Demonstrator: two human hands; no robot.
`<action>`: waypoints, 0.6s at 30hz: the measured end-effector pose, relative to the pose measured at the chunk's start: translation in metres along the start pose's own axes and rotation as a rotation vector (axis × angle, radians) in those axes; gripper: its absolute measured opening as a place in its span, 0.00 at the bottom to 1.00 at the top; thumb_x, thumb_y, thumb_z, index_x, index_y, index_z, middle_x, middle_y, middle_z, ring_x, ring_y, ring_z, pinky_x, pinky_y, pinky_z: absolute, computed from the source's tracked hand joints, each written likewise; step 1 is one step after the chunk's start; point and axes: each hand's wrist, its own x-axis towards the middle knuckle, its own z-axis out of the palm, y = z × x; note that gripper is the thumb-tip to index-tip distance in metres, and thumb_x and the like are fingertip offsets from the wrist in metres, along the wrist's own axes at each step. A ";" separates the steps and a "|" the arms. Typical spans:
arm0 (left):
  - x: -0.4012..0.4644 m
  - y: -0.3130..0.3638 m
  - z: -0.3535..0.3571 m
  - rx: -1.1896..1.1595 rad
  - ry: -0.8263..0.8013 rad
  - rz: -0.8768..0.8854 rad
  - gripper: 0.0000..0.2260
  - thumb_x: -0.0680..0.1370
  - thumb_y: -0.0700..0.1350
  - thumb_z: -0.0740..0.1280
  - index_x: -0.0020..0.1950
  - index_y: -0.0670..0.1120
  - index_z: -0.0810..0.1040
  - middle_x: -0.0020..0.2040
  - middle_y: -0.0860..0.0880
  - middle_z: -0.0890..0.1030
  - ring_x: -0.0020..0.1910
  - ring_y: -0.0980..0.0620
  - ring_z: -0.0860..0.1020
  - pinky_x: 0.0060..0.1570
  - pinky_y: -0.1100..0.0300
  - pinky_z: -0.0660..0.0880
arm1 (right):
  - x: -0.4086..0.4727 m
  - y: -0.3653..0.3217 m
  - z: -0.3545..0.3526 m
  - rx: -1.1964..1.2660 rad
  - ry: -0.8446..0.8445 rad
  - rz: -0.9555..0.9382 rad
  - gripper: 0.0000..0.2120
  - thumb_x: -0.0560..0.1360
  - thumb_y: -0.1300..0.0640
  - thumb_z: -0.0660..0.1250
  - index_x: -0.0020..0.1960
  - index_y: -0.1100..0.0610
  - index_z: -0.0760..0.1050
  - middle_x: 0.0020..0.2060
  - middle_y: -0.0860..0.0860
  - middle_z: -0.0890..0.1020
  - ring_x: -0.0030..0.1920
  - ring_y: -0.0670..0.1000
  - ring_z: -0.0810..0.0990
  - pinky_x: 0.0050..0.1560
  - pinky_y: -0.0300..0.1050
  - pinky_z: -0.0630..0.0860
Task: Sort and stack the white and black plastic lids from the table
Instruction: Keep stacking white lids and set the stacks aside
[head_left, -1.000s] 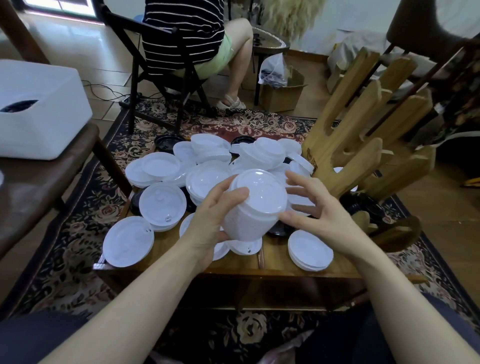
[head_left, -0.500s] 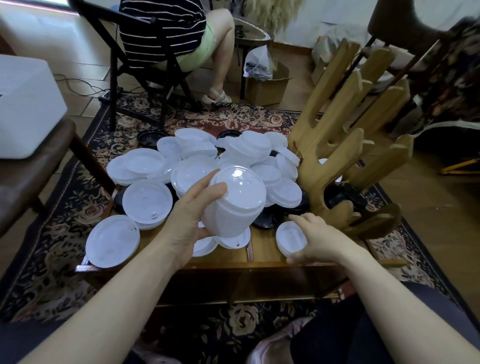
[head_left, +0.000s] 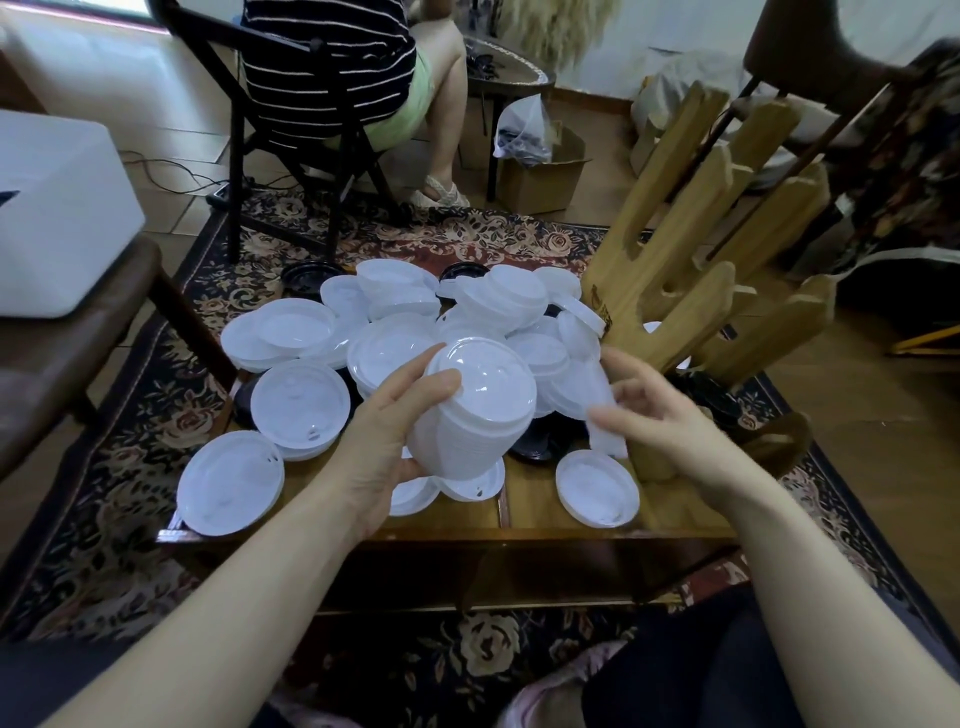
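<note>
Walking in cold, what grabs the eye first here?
The heap of round white plastic lids across the low wooden table. At the centre, the left hand holds a tall stack of white lids, while the right hand pinches one more white lid. A slanted wooden rack stands at the right.

Both forearms are bare and sleeveless, the legs in dark trousers (head_left: 727, 654), pinkish footwear (head_left: 545, 691) below.

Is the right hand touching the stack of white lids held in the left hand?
Apart. The head view shows the right hand holding one lid beside the stack, a gap between.
</note>
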 end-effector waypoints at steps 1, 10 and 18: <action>0.000 -0.001 0.000 0.005 -0.002 -0.001 0.26 0.63 0.58 0.73 0.62 0.64 0.80 0.56 0.59 0.82 0.61 0.51 0.78 0.53 0.48 0.80 | -0.001 -0.006 -0.001 0.141 0.026 -0.048 0.43 0.62 0.35 0.75 0.73 0.37 0.63 0.60 0.50 0.77 0.62 0.51 0.77 0.64 0.50 0.72; 0.001 -0.001 0.007 0.030 -0.033 -0.010 0.23 0.65 0.58 0.71 0.60 0.65 0.81 0.59 0.59 0.81 0.63 0.52 0.77 0.53 0.49 0.79 | 0.000 -0.034 0.013 0.954 -0.178 -0.248 0.30 0.60 0.39 0.80 0.59 0.48 0.81 0.59 0.51 0.81 0.63 0.56 0.77 0.56 0.47 0.78; 0.000 -0.002 0.010 0.036 -0.040 -0.001 0.31 0.58 0.63 0.74 0.62 0.67 0.79 0.64 0.60 0.80 0.65 0.51 0.75 0.60 0.44 0.78 | 0.004 -0.038 0.030 0.850 -0.147 -0.274 0.47 0.63 0.42 0.80 0.73 0.59 0.64 0.65 0.57 0.77 0.66 0.57 0.76 0.63 0.50 0.75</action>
